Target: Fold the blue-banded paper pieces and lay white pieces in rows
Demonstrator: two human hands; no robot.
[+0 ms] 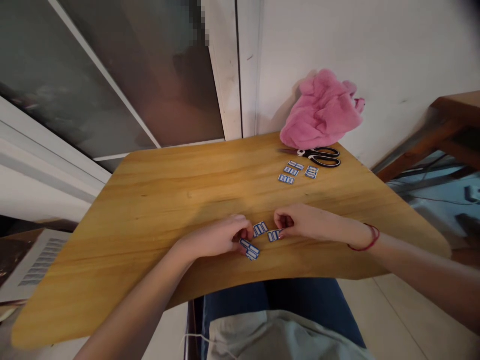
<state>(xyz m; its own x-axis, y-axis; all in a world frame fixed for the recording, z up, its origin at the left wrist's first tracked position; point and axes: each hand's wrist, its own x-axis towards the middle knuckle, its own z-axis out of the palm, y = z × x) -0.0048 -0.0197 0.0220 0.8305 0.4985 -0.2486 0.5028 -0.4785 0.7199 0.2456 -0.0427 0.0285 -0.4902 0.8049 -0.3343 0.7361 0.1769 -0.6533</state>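
Note:
My left hand (228,236) is closed, its thumb and fingers pinching a small blue-and-white card (251,249) just above the wooden table (180,195). A second blue-and-white card (261,229) lies by the fingertips of that hand; I cannot tell if they touch it. My right hand (300,222), with a red cord at the wrist, pinches the edge of another such card (275,235) at the table surface. Farther back lie several similar cards (291,171), with one card (311,172) a little apart to the right.
Black-handled scissors (318,156) lie behind the far cards, blades pointing left. A pink plush cloth (324,112) is heaped at the back edge against the wall. Glass panels (142,75) stand behind the table, and a wooden piece of furniture (457,120) is at the right.

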